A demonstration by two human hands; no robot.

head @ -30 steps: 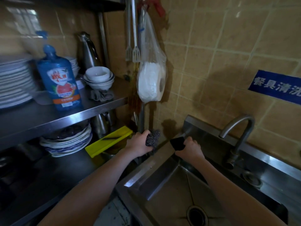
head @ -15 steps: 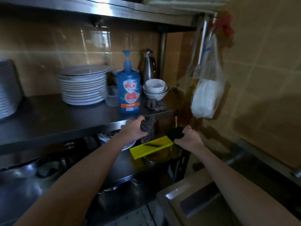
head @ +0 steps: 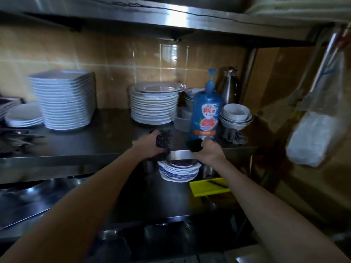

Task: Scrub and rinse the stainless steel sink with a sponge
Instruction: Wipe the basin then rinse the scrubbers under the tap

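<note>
Steel shelf rack (head: pixel 106 133) fills the view; the sink is out of frame, so scrubbing has not begun. On the middle shelf, left to right: a tall stack of square plates (head: pixel 64 99), a stack of round plates (head: pixel 154 105), a blue detergent bottle (head: pixel 206 114), and nested bowls (head: pixel 236 115) just beside the bottle. Both forearms reach out level to the near edge of that shelf. Left hand (head: pixel 150 144) has its fingers clamped on a dark, coarse scouring pad (head: pixel 163 139), held just over the shelf, left of the bottle. Right hand (head: pixel 209 150) has its fingers curled round the dark sponge (head: pixel 194 145), knuckles up, right at the foot of the bottle; touching it or not, cannot tell. Judged step: fetching detergent to load the sponge. To do it well, one hand must be freed first. Set the pad down on bare shelf, then take the bottle round its body with the left hand and keep the sponge cupped open-face in the right. Lift the bottle straight toward the near edge, since the bowls crowd its right side. Dose onto the sponge and not the shelf.
</note>
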